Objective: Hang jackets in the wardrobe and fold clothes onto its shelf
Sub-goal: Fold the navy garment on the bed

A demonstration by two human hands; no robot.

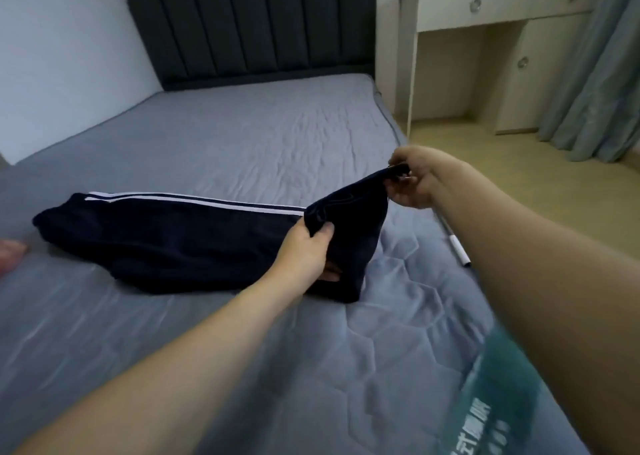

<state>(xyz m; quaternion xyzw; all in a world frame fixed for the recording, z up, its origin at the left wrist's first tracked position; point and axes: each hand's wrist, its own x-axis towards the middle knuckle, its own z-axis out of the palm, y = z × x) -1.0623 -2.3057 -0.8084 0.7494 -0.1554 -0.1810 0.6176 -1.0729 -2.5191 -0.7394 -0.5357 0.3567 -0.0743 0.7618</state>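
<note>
Dark navy track trousers with two white side stripes lie across the grey mattress, legs pointing left. My left hand grips the near part of the waistband, thumb on top, fingers tucked under the cloth. My right hand pinches the far end of the waistband and holds it lifted off the bed, so the waist end hangs stretched between both hands.
A dark padded headboard stands at the far end of the bed. A white dressing table and pale curtains are on the right above a wooden floor. A white pen-like stick lies by the mattress edge. Something pink shows at the left edge.
</note>
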